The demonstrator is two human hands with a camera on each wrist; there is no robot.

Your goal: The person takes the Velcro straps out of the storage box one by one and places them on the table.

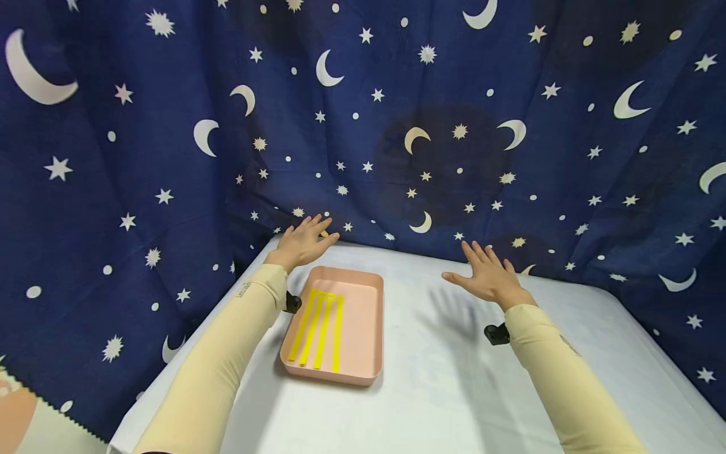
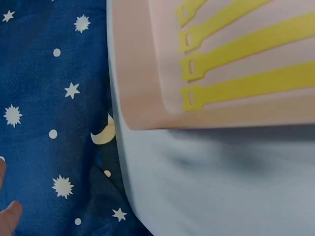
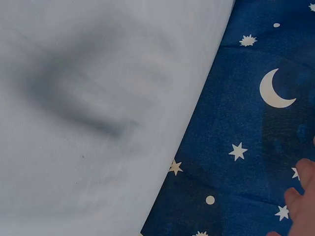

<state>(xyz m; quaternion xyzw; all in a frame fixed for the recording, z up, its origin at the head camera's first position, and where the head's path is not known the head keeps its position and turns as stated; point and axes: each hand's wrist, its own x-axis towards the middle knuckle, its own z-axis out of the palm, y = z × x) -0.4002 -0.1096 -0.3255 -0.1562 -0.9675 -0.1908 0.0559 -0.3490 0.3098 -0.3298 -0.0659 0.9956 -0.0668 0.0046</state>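
Observation:
A pink tray (image 1: pixel 363 353) lies on the white table (image 1: pixel 454 391), left of the middle. Several yellow strips (image 1: pixel 320 328) lie side by side in it, their slotted ends (image 2: pixel 194 69) showing in the left wrist view above the tray's rim (image 2: pixel 142 98). My left hand (image 1: pixel 303 243) hovers beyond the tray's far left corner, fingers spread, holding nothing. My right hand (image 1: pixel 488 274) hovers over bare table to the right of the tray, fingers spread and empty; only its fingertips (image 3: pixel 302 196) show in the right wrist view.
A dark blue curtain (image 1: pixel 431 139) with white moons and stars hangs behind the table and down both sides. The table's far edge (image 3: pixel 192 128) meets it closely. Small black clips sit at each wrist (image 1: pixel 496 334).

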